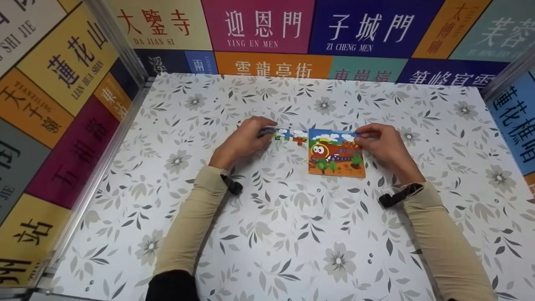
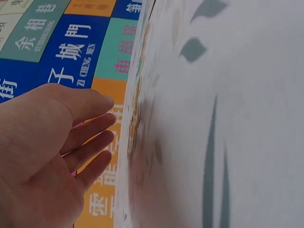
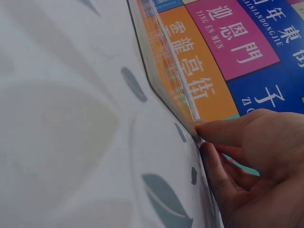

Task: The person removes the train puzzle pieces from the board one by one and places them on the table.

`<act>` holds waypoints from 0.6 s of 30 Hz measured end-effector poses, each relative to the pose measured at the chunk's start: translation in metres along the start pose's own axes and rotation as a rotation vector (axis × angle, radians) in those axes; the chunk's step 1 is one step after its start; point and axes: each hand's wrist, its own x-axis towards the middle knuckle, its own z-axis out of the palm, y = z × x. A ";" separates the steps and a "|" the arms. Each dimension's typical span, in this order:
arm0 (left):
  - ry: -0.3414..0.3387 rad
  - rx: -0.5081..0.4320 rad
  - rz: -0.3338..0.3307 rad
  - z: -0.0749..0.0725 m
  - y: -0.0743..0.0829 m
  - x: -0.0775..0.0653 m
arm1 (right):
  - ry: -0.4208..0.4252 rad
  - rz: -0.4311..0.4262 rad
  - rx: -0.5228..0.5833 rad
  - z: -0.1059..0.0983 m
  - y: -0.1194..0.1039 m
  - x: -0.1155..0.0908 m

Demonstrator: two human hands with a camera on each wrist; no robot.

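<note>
A square train picture board point(image 1: 336, 154), a red engine with a cartoon face under a blue sky, lies flat on the patterned table. My right hand point(image 1: 382, 140) pinches its upper right edge between thumb and finger; the right wrist view shows the thumb point(image 3: 223, 130) at the board's corner. Left of the board is a short strip of jigsaw puzzle pieces point(image 1: 288, 136) with clouds and bits of red and green. Beside that strip's left end rests my left hand point(image 1: 250, 136). Its fingers point(image 2: 92, 128) look loosely extended in the left wrist view, with nothing held between them.
The white table point(image 1: 292, 234) has a grey leaf and flower print. Upright panels with large Chinese lettering point(image 1: 263, 25) stand along the back and sides. A metal frame edge point(image 1: 96, 175) runs down the left side.
</note>
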 end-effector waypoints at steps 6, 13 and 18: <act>-0.047 -0.012 0.051 0.015 0.021 0.014 | 0.005 0.000 -0.005 0.000 0.000 0.000; -0.093 -0.014 0.143 0.037 0.043 0.025 | 0.009 -0.005 -0.009 0.001 0.001 0.000; -0.132 -0.044 0.155 0.050 0.055 0.028 | 0.006 0.008 0.002 0.001 0.000 0.001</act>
